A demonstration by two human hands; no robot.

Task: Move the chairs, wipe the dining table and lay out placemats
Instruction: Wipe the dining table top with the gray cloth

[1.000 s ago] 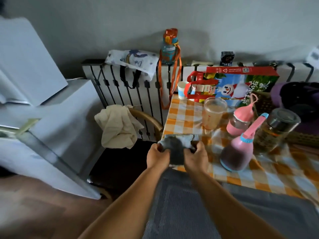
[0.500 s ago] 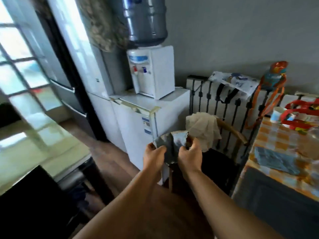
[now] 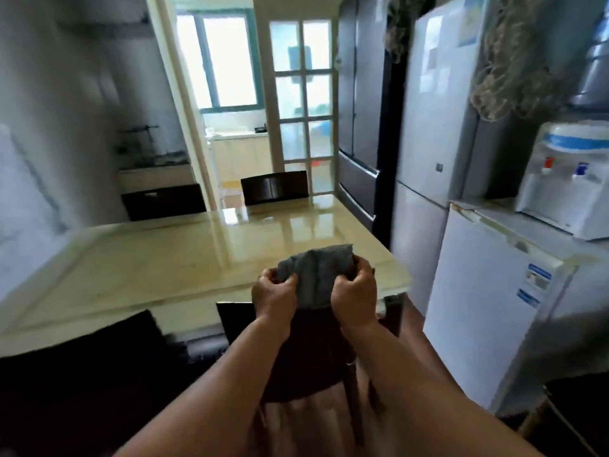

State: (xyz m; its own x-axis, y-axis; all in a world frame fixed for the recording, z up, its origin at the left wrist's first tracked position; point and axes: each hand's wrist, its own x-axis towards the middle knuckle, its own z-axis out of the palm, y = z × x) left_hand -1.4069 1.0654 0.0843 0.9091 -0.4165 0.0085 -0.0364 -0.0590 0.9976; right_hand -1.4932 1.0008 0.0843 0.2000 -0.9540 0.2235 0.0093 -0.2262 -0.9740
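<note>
Home dining area, next to a kitchen. Glossy cream stone-topped dining table (image 3: 204, 258) with dark wooden chairs (image 3: 274, 190) around it. Tall silver fridge (image 3: 438, 127), small white fridge (image 3: 494, 291) carrying a white water dispenser (image 3: 563, 189). White glass-paned door (image 3: 301, 103) opens onto cream kitchen cabinets (image 3: 237, 153).
</note>
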